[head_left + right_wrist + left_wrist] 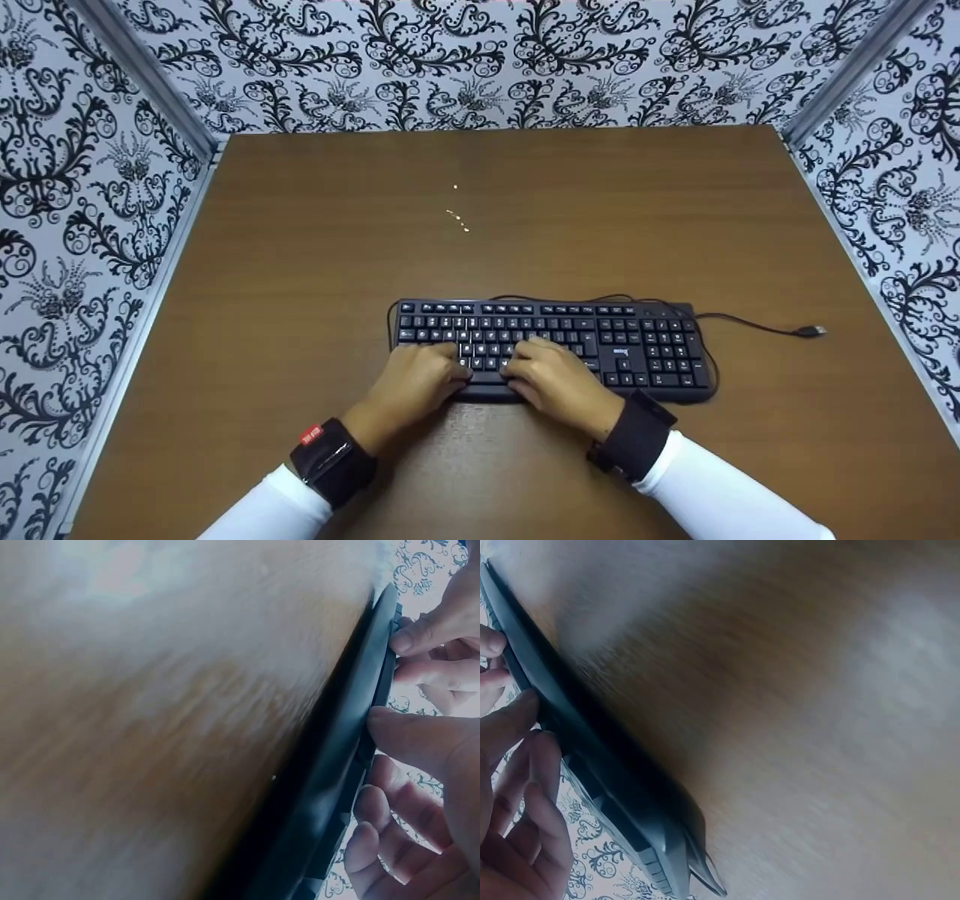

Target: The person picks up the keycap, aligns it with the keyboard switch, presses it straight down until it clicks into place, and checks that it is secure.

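A black keyboard (622, 352) lies flat on the wooden table. Over its left-hand keys my left hand (420, 375) rests with loosely bent fingers, the thumb near the space bar. My right hand (559, 382) lies over the middle letter keys, its thumb also by the space bar. In the left wrist view the keyboard's front edge (615, 735) runs slantwise, with the left hand's fingertips (546, 746) on the keys. The right wrist view shows the right thumb (409, 736) at the near edge and the other fingers bent over the keys. Neither hand grips anything.
A thin black cable (742, 321) loops behind the keyboard and ends at the right in a USB plug (810, 331). Small bright specks (457, 217) show on the tabletop (315, 225). Patterned black-and-white panels (472, 67) border the table at the back and sides.
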A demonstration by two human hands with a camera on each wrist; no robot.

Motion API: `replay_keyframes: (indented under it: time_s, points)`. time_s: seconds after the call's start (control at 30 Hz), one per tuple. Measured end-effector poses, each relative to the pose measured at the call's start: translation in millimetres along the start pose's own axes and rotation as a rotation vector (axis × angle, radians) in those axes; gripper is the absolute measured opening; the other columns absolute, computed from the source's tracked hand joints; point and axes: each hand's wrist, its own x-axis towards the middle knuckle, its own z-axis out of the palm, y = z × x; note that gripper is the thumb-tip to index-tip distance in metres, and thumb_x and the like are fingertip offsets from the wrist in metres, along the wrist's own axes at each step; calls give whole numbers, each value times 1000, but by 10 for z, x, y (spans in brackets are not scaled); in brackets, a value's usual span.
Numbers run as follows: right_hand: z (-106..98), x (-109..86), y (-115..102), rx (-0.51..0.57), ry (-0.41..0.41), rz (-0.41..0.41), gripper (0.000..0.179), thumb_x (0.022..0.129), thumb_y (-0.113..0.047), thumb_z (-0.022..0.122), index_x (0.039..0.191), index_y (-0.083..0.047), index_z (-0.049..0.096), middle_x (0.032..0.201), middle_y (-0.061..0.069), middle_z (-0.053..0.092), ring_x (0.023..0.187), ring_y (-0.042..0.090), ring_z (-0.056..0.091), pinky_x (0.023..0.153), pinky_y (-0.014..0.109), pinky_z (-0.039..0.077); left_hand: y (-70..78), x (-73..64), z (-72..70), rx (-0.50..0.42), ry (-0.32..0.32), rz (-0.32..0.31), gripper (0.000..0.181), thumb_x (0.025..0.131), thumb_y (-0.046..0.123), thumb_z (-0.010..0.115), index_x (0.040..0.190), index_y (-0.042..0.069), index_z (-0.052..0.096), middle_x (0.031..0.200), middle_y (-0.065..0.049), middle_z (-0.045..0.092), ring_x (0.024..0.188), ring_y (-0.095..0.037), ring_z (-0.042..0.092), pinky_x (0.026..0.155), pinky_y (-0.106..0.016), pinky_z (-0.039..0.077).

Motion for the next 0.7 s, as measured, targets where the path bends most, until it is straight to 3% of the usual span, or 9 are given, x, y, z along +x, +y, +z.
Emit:
replay_keyframes:
  time_s: [0.17, 0.37, 0.57, 0.7]
  points:
    - [34, 2, -50, -90, 30, -40, 8, 84, -11, 76, 91, -13, 77, 86, -3, 63, 78, 12, 53, 72, 27, 52, 18, 12, 13, 30, 5, -10, 13, 84, 15, 75, 75, 23, 77, 73, 3, 64, 58, -14, 61, 51, -34, 52]
    - [56, -39, -140, -225, 33, -64, 18, 81, -2, 72, 97, -7, 78, 91, 1, 64, 85, 15, 57, 73, 25, 56, 66, 9, 41, 113, 46, 26, 19, 83, 8, 70, 68, 20, 70, 70, 4, 62, 53, -14, 58, 47, -33, 49]
    - [48, -37, -174, -228, 17, -62, 17, 77, 2, 74, 91, -8, 78, 89, 1, 65, 84, 15, 57, 70, 25, 56, 102, 7, 48, 190, 36, 97, 19, 78, 3, 68, 71, 20, 72, 68, 7, 61, 54, -14, 57, 47, -32, 47]
    - [56, -33, -173, -216, 16, -53, 19, 77, 3, 72, 90, -9, 78, 88, 0, 64, 84, 15, 57, 71, 25, 56, 99, 14, 60, 199, 36, 94, 21, 77, 2, 68, 72, 22, 73, 67, 7, 60, 53, -13, 57, 47, -31, 46]
